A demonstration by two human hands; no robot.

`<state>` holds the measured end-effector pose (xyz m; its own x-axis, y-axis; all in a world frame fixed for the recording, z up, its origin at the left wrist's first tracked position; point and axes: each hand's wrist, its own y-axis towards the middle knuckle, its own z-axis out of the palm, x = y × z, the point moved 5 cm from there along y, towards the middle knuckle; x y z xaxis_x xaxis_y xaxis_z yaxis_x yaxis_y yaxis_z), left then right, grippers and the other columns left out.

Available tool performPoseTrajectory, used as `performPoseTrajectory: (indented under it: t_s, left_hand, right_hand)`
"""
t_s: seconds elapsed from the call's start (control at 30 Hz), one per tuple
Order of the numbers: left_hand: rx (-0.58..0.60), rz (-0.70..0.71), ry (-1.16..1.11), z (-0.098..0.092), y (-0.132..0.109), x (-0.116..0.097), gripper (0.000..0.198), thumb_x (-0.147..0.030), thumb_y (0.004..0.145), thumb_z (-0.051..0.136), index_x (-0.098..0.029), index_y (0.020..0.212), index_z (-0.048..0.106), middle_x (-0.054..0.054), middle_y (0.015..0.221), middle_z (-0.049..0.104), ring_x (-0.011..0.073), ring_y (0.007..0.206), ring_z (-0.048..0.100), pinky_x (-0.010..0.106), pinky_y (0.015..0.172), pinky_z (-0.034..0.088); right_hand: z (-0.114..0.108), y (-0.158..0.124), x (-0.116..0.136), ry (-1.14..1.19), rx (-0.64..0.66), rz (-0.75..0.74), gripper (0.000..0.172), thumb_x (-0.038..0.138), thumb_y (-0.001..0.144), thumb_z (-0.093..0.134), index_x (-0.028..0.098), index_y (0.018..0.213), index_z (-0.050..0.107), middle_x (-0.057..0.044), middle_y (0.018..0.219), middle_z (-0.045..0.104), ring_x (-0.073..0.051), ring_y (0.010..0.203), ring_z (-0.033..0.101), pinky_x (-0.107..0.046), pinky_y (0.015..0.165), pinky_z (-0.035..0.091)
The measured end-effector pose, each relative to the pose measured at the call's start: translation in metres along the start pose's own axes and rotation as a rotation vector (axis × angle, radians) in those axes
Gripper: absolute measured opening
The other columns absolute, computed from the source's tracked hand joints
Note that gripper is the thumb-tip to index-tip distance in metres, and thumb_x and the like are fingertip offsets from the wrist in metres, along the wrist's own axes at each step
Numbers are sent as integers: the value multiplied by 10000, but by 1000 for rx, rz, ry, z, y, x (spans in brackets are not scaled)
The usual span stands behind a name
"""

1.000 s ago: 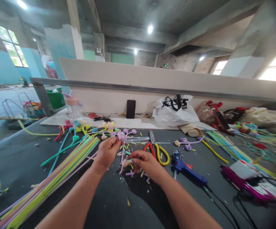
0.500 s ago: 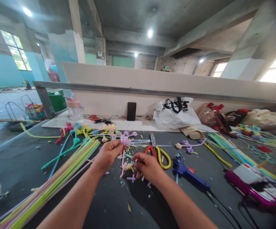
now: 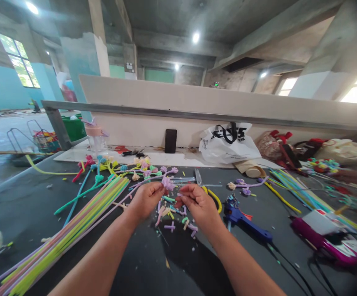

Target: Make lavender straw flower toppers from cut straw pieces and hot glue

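Note:
Over the middle of the dark table, my left hand (image 3: pixel 144 199) pinches a light purple pipe-cleaner flower (image 3: pixel 168 183) between thumb and fingers. My right hand (image 3: pixel 198 205), just to its right, has thumb and fingertips closed on a short purple pipe-cleaner piece (image 3: pixel 179 195), a small gap away from the flower. Below both hands lie several short cut pipe-cleaner pieces (image 3: pixel 170 227) in purple, green, yellow and peach. Scissors with a yellow handle (image 3: pixel 217 201) lie behind my right hand, which partly hides them.
A blue glue gun (image 3: pixel 249 226) with a cord rests at right, near a magenta device (image 3: pixel 323 242). Long pipe cleaners (image 3: pixel 73 230) lie in a bundle at left, finished flowers (image 3: pixel 104 166) behind. A phone (image 3: pixel 170 141) leans at the back. Another person's hand (image 3: pixel 353 176) shows far right.
My right hand has risen toward the flower and now pinches a purple piece. The flower has shifted slightly right. Another person's hand has appeared at the far right.

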<state>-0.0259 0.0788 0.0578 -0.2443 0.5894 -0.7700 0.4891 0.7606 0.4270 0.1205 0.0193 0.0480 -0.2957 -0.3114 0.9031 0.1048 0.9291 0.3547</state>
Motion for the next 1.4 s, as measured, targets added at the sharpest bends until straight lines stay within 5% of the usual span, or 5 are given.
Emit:
performPoseTrajectory:
  t_s: [0.23,0.37,0.5,0.93,1.4]
  left_hand:
    - [36,55,101,7,-1,-4,280,-228,796,437,-177,522,455,-37,543,409,113,552,388,225,531,280]
    - [59,92,150,13,-3,-7,292,-209,797,441,-176,507,444,-39,537,390,109,549,381,228,533,274]
    - [81,118,182,17,-5,-9,341,-213,813,429,-176,479,371,-48,526,340,102,532,353,228,519,253]
    - [158,138,196,21,-7,-7,342,-213,834,389,-173,494,374,-48,537,352,101,547,372,221,534,263]
    - [214,96,152,24,-7,-8,310,-186,810,413,-170,502,385,-42,533,393,100,556,410,210,530,285]
  right_hand:
    - [-5,-9,20,-632,-74,-210,119,253,788,602,212,681,572,26,594,608,-133,566,566,-228,551,375]
    - [0,-13,29,-798,-68,-433,158,266,823,586,199,682,562,-2,673,606,-153,693,556,-261,685,357]
    - [2,-14,33,-851,-89,-504,183,285,827,589,197,672,549,-4,699,598,-169,766,541,-313,797,303]
    - [6,-15,36,-951,-51,-561,193,201,850,534,189,657,538,0,671,609,-163,733,541,-328,779,275]
    - [4,-15,37,-939,-148,-576,224,216,848,539,192,626,555,12,624,612,-155,685,545,-340,796,277]
